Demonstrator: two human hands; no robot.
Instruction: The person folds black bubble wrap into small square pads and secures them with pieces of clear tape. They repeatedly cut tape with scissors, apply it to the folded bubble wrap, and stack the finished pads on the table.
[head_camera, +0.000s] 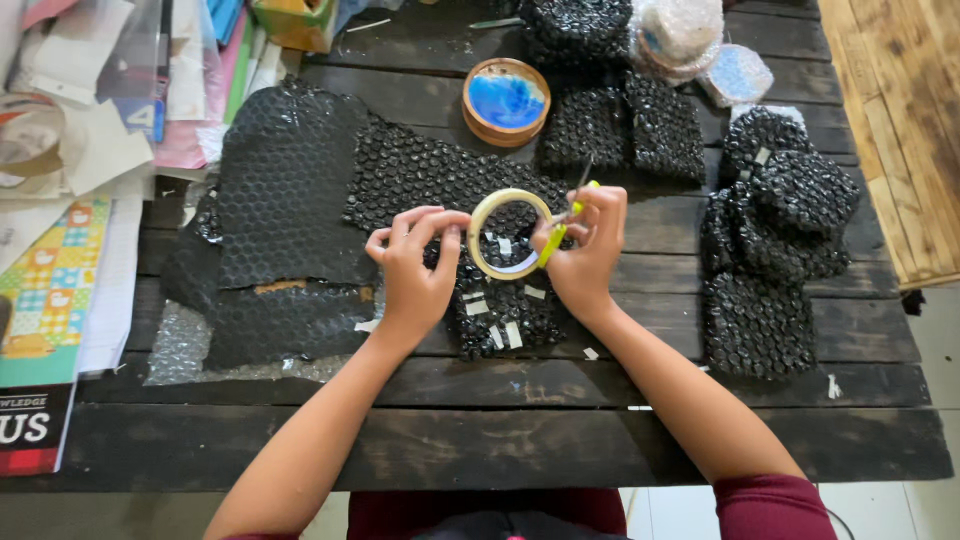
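Hands are mid-cut on tape, as I read it. Nearest me, the dark plank worktop (500, 450) edge, forearms coming in over it. Just beyond, a black bubble-wrap piece (500, 310) under the hands, with short tape strips (505, 335) already stuck on it. Left hand (415, 265) is pinched closed on the loose tape end, pulling it off the tape roll (510, 233), which sits between both hands above the wrap. Right hand (585, 250) is closed around yellow-handled scissors (565, 220) and steadies the roll's right side; blades point far-right. Next move, I'd judge: keep the strip taut, get the blades square across it. Larger black bubble-wrap sheet (290, 190) lies left; wrapped bundles (775, 230) right. Farther off, a round blue-topped wooden coaster (506, 100).
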